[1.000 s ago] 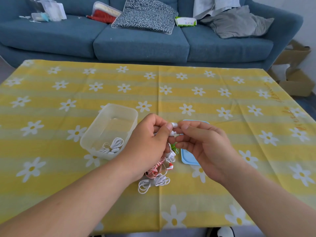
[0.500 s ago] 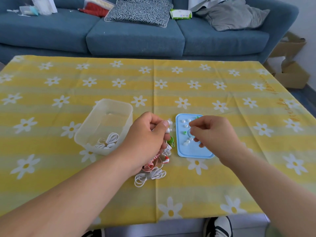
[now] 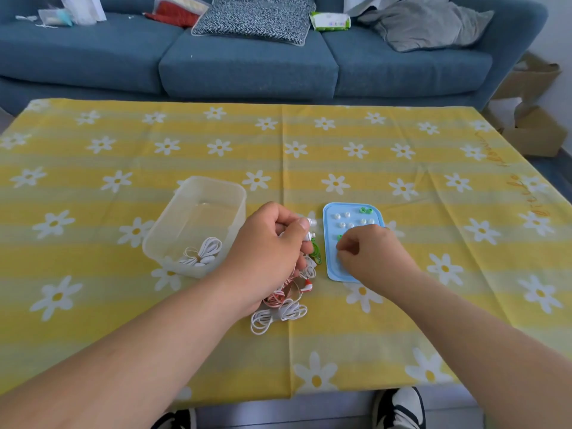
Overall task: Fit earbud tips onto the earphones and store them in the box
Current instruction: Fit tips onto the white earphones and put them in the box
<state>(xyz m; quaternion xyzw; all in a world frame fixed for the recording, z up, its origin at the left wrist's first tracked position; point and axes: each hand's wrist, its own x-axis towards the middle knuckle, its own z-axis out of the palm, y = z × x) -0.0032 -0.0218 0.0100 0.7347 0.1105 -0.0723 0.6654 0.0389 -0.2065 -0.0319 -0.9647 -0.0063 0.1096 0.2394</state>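
My left hand (image 3: 269, 252) grips a white earphone (image 3: 312, 223), whose buds stick out past my thumb, above a tangle of white and red-and-white earphones (image 3: 278, 311) on the tablecloth. A clear plastic box (image 3: 213, 184) to the left holds one coiled white earphone set (image 3: 201, 252). To the right lies a light blue lid (image 3: 378, 218) with several white earbud tips (image 3: 342, 225) and green tips (image 3: 365, 209). My right hand (image 3: 371, 258) rests on the lid with fingers curled down and thumb against forefinger. Whatever is between them is hidden.
A green earphone piece (image 3: 316, 252) lies between my hands. The table carries a yellow daisy-print cloth (image 3: 402, 320). Behind it stands a blue sofa (image 3: 247, 66) with cushions and clutter. Cardboard boxes (image 3: 532, 131) are on the floor at the right.
My right hand left the earphone in my left hand, went right to the blue lid, then slid toward its near end. My left hand kept its grip and stayed in place.
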